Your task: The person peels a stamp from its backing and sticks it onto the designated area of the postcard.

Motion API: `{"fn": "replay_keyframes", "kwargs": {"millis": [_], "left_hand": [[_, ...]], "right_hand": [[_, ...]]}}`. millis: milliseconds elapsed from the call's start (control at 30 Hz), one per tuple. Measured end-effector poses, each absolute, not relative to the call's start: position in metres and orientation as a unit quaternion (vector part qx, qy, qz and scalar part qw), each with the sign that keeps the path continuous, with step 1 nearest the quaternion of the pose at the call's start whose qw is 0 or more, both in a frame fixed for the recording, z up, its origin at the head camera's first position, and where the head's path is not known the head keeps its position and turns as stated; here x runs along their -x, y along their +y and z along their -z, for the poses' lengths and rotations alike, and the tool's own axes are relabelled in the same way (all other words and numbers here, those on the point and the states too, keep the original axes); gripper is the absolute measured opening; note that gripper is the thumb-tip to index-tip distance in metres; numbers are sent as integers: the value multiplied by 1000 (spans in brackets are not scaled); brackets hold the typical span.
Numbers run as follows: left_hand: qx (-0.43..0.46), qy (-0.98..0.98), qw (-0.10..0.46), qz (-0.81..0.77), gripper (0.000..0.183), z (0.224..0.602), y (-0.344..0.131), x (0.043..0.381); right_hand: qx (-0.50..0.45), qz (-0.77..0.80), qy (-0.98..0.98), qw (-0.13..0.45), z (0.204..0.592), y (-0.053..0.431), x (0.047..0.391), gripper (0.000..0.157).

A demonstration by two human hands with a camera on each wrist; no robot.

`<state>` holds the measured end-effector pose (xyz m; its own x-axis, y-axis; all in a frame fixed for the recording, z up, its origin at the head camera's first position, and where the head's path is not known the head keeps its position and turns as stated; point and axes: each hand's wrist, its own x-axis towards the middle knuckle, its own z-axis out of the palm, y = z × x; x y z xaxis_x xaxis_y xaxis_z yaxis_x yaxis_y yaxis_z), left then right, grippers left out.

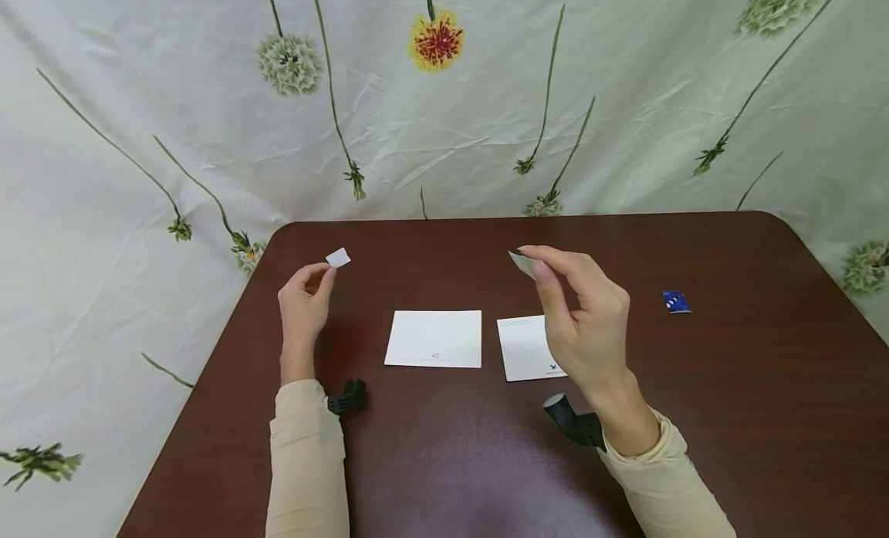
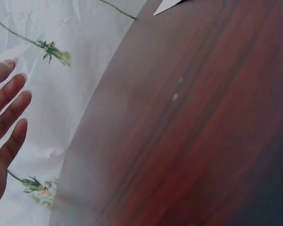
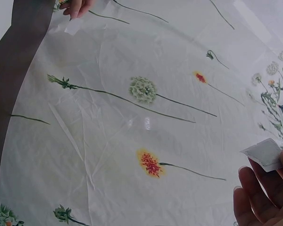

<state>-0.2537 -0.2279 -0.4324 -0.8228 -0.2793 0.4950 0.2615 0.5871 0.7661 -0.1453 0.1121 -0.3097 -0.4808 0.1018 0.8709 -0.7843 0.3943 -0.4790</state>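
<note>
Thumb and forefinger of my left hand (image 1: 304,302) pinch a small white square piece (image 1: 338,258), held up over the table's far left part. My right hand (image 1: 589,314) pinches a small pale sachet (image 1: 522,265) between thumb and fingertips, raised above the table right of the middle. In the right wrist view the sachet (image 3: 264,153) shows white with a serrated edge. The left wrist view shows the left fingers (image 2: 12,115) fairly straight; the white square is not visible there. Below the right hand lies a white card (image 1: 524,349), partly covered by that hand.
Another white card (image 1: 434,337) lies between the hands on the dark brown table (image 1: 444,445). A small blue packet (image 1: 677,302) sits to the right. Behind the table hangs a white cloth (image 1: 444,137) printed with flowers. Black wrist cameras (image 1: 572,422) stick out near both sleeves.
</note>
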Motion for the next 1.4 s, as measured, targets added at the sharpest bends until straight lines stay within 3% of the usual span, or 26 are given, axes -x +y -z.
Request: {"fn": "replay_keyframes", "kwargs": {"millis": [267, 667, 1400], "left_hand": [[-151, -858, 255, 419, 25, 430, -236, 250], [-274, -852, 184, 407, 33, 429, -246, 244], [-351, -850, 80, 384, 39, 431, -257, 236]], "right_hand": [[-243, -494, -705, 448, 310, 112, 145, 38], [-245, -491, -708, 445, 310, 111, 145, 37], [-248, -492, -709, 441, 311, 111, 147, 39]]}}
